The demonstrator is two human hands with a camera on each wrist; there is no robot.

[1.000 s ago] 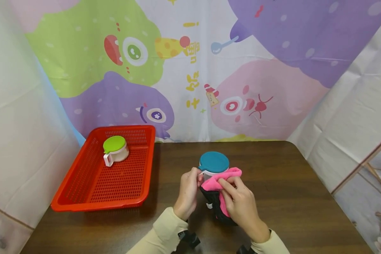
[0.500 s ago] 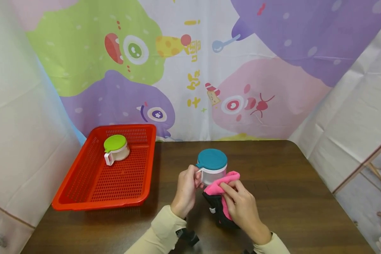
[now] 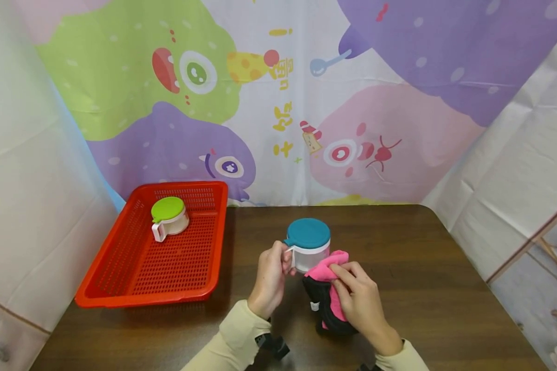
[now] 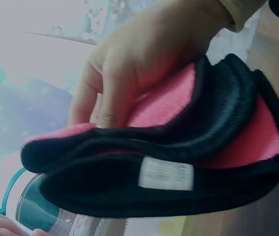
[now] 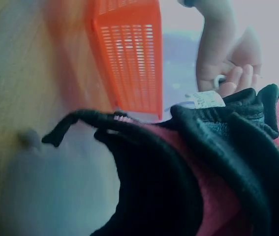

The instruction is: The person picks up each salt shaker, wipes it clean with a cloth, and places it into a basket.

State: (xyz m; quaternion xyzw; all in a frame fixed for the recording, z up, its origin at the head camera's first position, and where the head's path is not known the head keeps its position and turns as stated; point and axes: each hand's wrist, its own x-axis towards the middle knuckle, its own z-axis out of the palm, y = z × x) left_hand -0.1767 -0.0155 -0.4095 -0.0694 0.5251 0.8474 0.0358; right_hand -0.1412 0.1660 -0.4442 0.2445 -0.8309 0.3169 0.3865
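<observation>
A clear jar with a blue lid and a white side handle is held above the table in the head view. My left hand grips it by the handle. Just right of it, my right hand pinches a folded pink cloth with black edging between thumb and fingers. The cloth's top edge hides the jar's lower right side. In the left wrist view, the folds of the cloth and its white label fill the middle. The right wrist view shows the cloth's black edges close up.
To the left, a red perforated basket stands on the brown wooden table. Inside it, near the back, is a similar jar with a green lid. A patterned curtain hangs behind the table's far edge.
The cloth in my right hand has moved down and right, off the jar's front, uncovering more of its clear side. My left hand has shifted slightly left with the jar.
</observation>
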